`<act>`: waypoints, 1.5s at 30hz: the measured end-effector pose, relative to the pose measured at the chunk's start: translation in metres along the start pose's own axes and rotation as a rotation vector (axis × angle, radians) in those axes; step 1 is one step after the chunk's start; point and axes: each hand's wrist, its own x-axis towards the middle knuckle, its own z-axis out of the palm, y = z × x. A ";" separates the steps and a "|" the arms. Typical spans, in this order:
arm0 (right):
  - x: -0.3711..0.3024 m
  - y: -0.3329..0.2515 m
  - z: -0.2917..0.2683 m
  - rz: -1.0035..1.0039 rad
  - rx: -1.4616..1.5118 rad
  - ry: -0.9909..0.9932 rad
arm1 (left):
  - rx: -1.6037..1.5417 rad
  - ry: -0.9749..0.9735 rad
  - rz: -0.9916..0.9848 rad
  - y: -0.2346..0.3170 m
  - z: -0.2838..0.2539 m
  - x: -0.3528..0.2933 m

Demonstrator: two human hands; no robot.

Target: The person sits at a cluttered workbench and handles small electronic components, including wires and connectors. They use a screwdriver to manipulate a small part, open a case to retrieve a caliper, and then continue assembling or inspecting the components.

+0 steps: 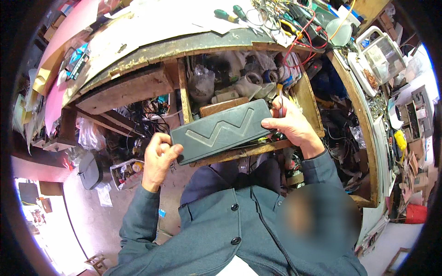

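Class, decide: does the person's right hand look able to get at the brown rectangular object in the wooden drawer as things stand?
Probably not freely: the right hand is busy holding the dark, flat rectangular case, which partly covers the brown rectangular object.

glare bleaches the benchtop [156, 23]; edges curve toward a black rim; lower right is blurred.

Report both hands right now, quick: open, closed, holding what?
Left hand: closed on left end of dark, rectangular, zigzag-patterned case.
Right hand: closed on its right end, apparently also holding a slim yellow-tipped object.
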 end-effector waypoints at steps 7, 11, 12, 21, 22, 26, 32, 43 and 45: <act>-0.010 -0.005 0.000 -0.032 0.194 0.113 | -0.256 -0.139 -0.190 0.035 0.019 0.004; -0.022 -0.006 -0.005 -0.145 0.328 0.141 | -0.235 -0.330 -0.165 0.039 0.013 0.009; -0.028 -0.007 -0.007 -0.178 0.304 0.160 | -0.189 -0.294 -0.189 0.047 0.019 0.010; -0.081 -0.014 -0.022 -0.199 0.362 0.180 | -0.211 -0.278 -0.133 0.077 0.078 0.040; -0.084 -0.009 -0.025 -0.230 0.398 0.226 | -0.314 -0.347 -0.137 0.080 0.085 0.043; -0.105 0.002 -0.028 -0.223 0.454 0.391 | -0.255 -0.408 0.031 0.080 0.127 0.048; -0.131 0.036 -0.019 -0.212 0.687 0.473 | -0.092 -0.331 0.367 0.064 0.158 0.055; -0.166 0.073 -0.092 -0.342 0.801 1.025 | 0.708 -0.384 0.828 0.043 0.194 0.047; -0.164 0.077 -0.107 -0.431 0.720 1.161 | 0.793 -0.353 0.800 0.042 0.201 0.048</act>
